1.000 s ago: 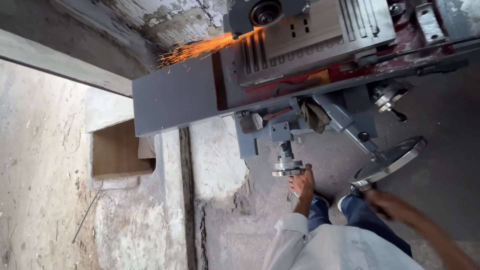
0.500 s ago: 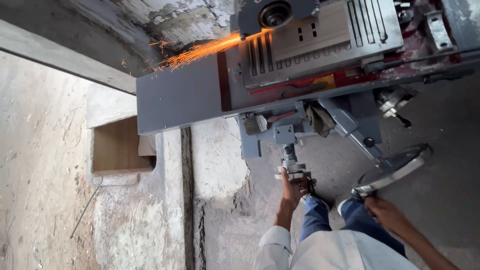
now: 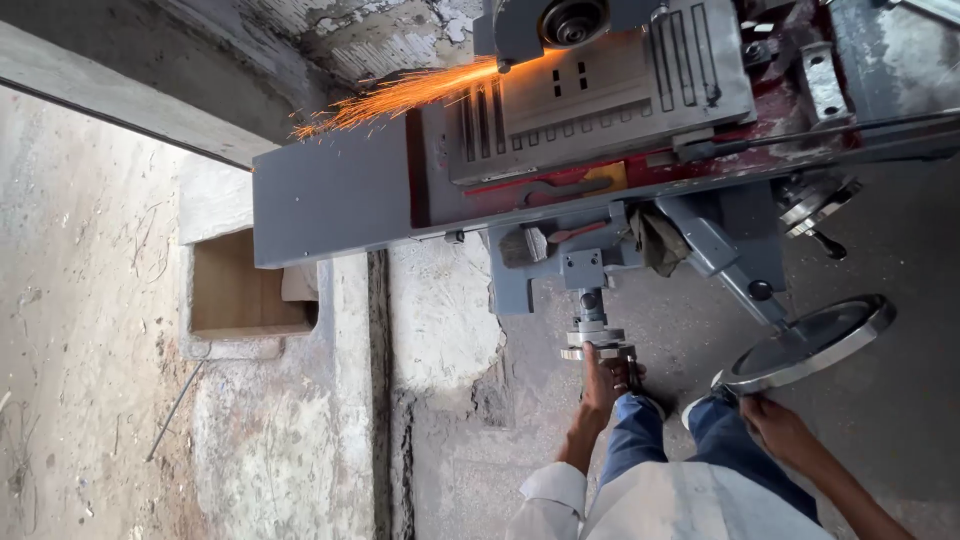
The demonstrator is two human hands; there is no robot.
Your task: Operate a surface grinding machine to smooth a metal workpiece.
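Small handwheel (image 3: 598, 350) sits at the end of a short shaft under the grey machine (image 3: 560, 190), low and a little right of the middle of the view. The left hand (image 3: 603, 378) reaches up from 6 o'clock and touches the wheel from below; whether its fingers close around the rim cannot be told.

At 9 o'clock from this hand lie a cracked concrete floor (image 3: 100, 350) and a square pit (image 3: 250, 290) beside the machine's base. At 11 o'clock, orange sparks (image 3: 400, 95) spray leftward from the grinding head (image 3: 570, 22) over the flat table (image 3: 330, 195).

At 3 o'clock from the small wheel stands a large handwheel (image 3: 810, 342), tilted. The right hand (image 3: 775, 425) lies just under its lower edge, at about 7 o'clock of it, fingers loosely curled, close to the rim; contact is unclear. Blue trouser legs (image 3: 640, 440) show between the two hands.
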